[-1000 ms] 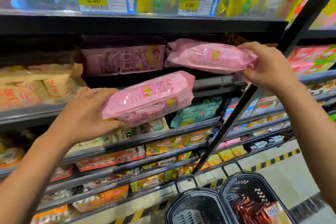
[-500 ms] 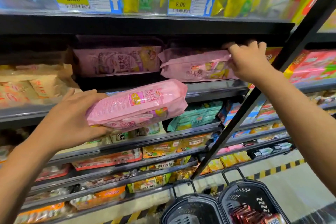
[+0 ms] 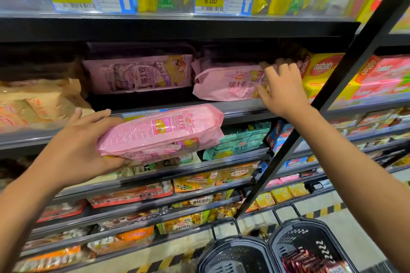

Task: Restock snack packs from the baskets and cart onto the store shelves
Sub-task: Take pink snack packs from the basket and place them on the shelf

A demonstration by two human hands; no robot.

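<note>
Done so far: one pink snack pack (image 3: 226,82) lies flat on the shelf (image 3: 239,106), just to the left of the right hand (image 3: 282,88) and under its fingertips; another pink pack (image 3: 137,73) sits further left in the same row.
Right hand: fingers spread and nearly straight, resting on the right end of the shelved pack, apparently nudging it into place rather than gripping it.
Left hand: the left hand (image 3: 75,150) grips a second pink snack pack (image 3: 162,133) by its left end, thumb on top and fingers beneath; the pack sticks out to the right of the palm, tilted slightly up.
Held pack versus shelf: it hangs in front of and below the shelf edge, not on it, well left of the right hand.
Left to do: by my reading, the held pack goes up next, probably on or beside the shelved one.
Remaining stock: below the right forearm, two black baskets (image 3: 235,255); the right basket (image 3: 310,248) holds dark red packs (image 3: 310,261), so plenty is unshelved.
</note>
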